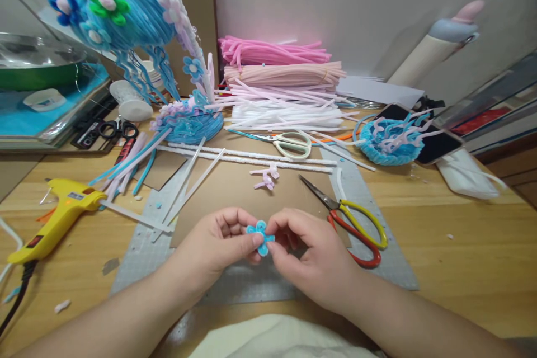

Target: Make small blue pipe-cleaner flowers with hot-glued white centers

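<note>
A small blue pipe-cleaner flower [262, 247] is held over the near edge of a brown cardboard sheet [235, 190]. My left hand [229, 238] pinches it between thumb and fingers from the left. From the right, my right hand [306, 251] grips a petal with thumb and forefinger; its other fingers are curled. Just beyond the hands lie two small pink pipe-cleaner pieces [265, 176]. Red-and-yellow-handled scissors [348, 215] rest to the right of my right hand, their blades slightly apart.
A yellow glue gun [59, 218] lies at left with a glue stick in it. A blue flowered pipe-cleaner lamp shape [138, 22] stands back left. Bundled pipe cleaners [285, 75], pale-handled scissors [289, 144], a blue round piece [392, 142], a phone [440, 145] and a bottle [432, 45] are behind.
</note>
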A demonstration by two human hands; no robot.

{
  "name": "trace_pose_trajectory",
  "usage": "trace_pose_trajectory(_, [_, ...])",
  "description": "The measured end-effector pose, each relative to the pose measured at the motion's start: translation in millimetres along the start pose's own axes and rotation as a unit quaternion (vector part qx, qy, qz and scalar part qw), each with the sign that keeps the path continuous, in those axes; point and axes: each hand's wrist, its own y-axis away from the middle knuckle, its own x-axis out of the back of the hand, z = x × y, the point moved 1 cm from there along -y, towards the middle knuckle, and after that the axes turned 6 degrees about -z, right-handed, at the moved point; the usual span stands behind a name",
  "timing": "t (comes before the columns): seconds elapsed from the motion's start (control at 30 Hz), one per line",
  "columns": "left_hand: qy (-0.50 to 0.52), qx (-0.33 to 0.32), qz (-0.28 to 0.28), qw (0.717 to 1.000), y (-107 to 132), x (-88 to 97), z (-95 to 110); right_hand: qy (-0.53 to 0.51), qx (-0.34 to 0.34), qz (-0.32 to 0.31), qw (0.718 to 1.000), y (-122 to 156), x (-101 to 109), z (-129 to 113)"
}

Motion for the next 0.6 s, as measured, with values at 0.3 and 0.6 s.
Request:
trace_pose_trajectory(0.3, [0.001,-0.002,0.004,1.0,-1.4,-1.6,0.6,-0.025,-0.021,-0.007,0.999,-1.7,-0.4,-0.4])
trace_pose_trajectory(0.6, [-0.008,-0.02,0.009,1.0,-1.9,0.4,0.5,-0.102,-0.038,-0.014,0.994,1.1,-3.8,-0.5])
